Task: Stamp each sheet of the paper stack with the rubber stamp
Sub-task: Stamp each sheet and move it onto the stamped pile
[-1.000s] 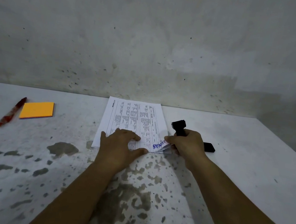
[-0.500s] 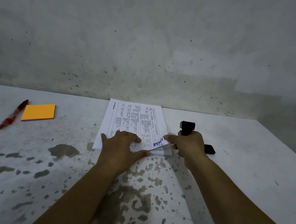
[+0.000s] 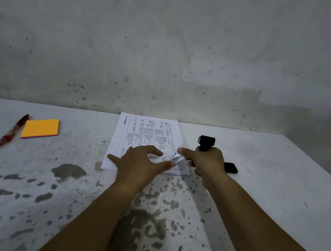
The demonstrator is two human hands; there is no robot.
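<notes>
While your left hand [image 3: 140, 162] pins the paper stack [image 3: 147, 137] flat with fingers spread wide, peel only the top sheet's near right corner [image 3: 181, 163] with your right hand [image 3: 206, 163]. Head view: that hand's thumb and forefinger pinch the curled corner, remaining fingers wrapped around the rubber stamp [image 3: 206, 143], upright just beside the stack.

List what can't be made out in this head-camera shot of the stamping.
- Stamp face: the right hand wraps the rubber stamp; only its black top shows.
- Black object behind that hand: mostly hidden, identity unclear.
- Lifted corner of the paper stack: curled, blue mark unreadable.
- Printed table text: too small.
- Near edge of the stack: covered by the left hand.
- Sheet count: cannot tell.
</notes>
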